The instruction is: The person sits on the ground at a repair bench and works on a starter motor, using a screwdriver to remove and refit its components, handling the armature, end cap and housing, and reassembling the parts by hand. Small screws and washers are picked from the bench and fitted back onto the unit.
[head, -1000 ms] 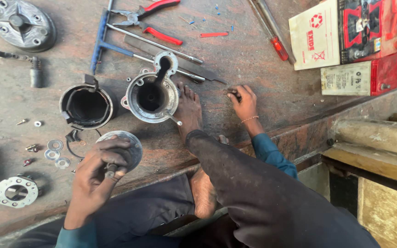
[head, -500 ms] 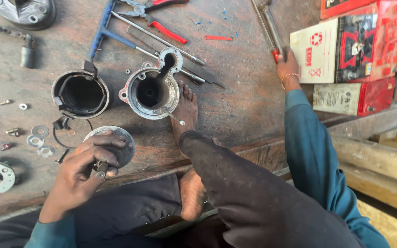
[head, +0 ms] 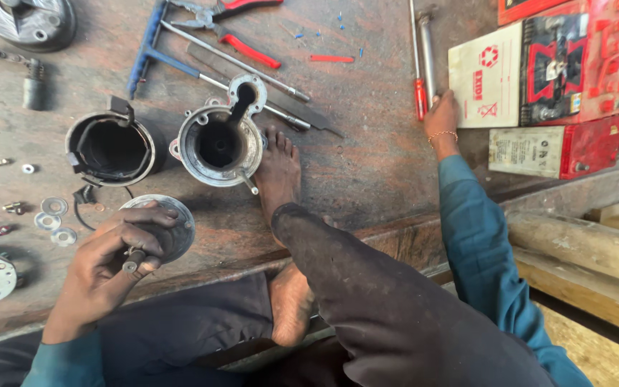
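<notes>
Reaching far to the right now, my right hand (head: 442,118) has crossed the bench: a second ago it sat near my bare foot (head: 279,175), and now its fingers lie curled on the grip end of the red-handled screwdriver (head: 419,89), just beside the white battery box (head: 496,75). I cannot tell whether they have fully closed round the handle or only rest on it. I judge a tool is being fetched for the part in my other hand.

My left hand (head: 112,261) has barely moved. Its fingers are wrapped narrowly round a round metal end plate (head: 170,226) with a short shaft, held just above the near edge of the bench.

Two open housings stand between the hands. The dark cylindrical casing (head: 112,147) on the left looks hollow, with only its inner lining and a bracket showing. The silver housing (head: 220,143) to its right, braced by my toes touching its rim, has a dark bore and a black lever-like piece standing up from its far lug; nothing loose shows inside either.

Washers (head: 51,215) and small screws lie scattered at the left, and red-handled pliers (head: 241,32) lie far back.
</notes>
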